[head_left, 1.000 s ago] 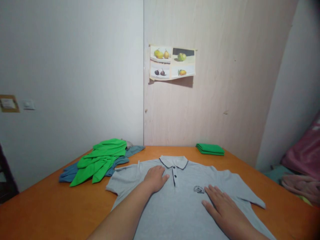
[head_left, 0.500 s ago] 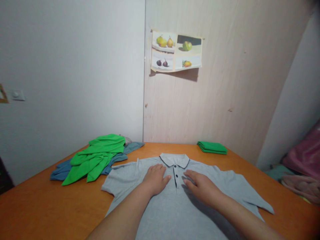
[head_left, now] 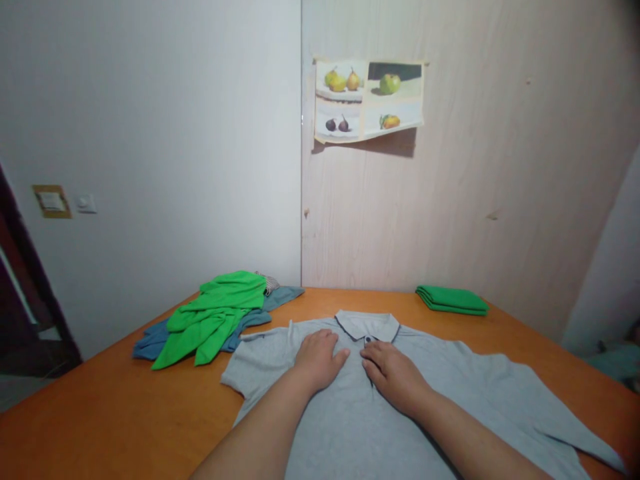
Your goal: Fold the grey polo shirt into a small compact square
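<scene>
A light grey short-sleeved polo shirt [head_left: 340,427] lies spread front up, its collar [head_left: 367,325] at the far side. My left hand [head_left: 321,360] rests flat on the chest, left of the button placket, with the thumb held apart. On the placket lies my right hand [head_left: 393,373], fingers stretched out and covering part of it; one dark button [head_left: 369,340] shows just above the fingertips. Neither hand grips the cloth. The right sleeve reaches toward the table's right edge, and the shirt's lower part runs out of view.
The shirt lies on an orange-brown table [head_left: 140,420]. At the back left is a loose heap of bright green cloth [head_left: 220,313] over blue cloth [head_left: 150,341]. A folded green cloth [head_left: 453,300] sits at the back right. A fruit picture [head_left: 369,100] hangs on the wall behind.
My right hand has come down onto the placket and now hides the lower button. The left hand stays on the chest. The camera view has turned slightly left.
</scene>
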The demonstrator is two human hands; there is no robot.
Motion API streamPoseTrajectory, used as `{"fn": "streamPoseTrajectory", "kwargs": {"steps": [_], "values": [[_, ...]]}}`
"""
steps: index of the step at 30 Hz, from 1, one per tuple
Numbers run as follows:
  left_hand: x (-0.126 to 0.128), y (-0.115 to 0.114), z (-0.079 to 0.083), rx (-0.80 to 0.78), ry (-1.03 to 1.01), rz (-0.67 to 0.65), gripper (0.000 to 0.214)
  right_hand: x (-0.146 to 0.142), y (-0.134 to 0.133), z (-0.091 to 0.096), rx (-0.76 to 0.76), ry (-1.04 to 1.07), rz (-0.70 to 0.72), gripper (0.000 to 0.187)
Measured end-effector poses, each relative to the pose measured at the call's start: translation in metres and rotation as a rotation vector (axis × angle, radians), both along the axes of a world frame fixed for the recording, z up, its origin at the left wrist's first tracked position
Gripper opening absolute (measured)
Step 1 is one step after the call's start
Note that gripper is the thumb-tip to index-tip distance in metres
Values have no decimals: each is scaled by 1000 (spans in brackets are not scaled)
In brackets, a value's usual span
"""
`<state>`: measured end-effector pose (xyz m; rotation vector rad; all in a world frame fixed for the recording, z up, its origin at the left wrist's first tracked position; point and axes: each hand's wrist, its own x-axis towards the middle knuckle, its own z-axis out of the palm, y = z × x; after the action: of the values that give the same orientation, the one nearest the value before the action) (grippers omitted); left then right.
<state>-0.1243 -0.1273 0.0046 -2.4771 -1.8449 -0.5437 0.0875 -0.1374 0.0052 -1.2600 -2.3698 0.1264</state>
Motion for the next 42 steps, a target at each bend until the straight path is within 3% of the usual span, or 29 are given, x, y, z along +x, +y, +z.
{"fn": "streamPoseTrajectory", "kwargs": {"steps": [6,13,22,31,42], "values": [[-17,6,7,-8,50,180,45,-1,2,0,-5,7,0,32],[-17,15,15,3,13,283,38,-4,0,3,-5,-3,-21,31],[-9,62,36,-31,15,336,28,-6,-2,4,-7,6,-37,27],[-4,104,30,-191,-14,347,19,-8,-1,4,-23,3,-60,24],[-1,125,25,-209,-46,364,17,-8,-1,3,-43,22,-60,24]]}}
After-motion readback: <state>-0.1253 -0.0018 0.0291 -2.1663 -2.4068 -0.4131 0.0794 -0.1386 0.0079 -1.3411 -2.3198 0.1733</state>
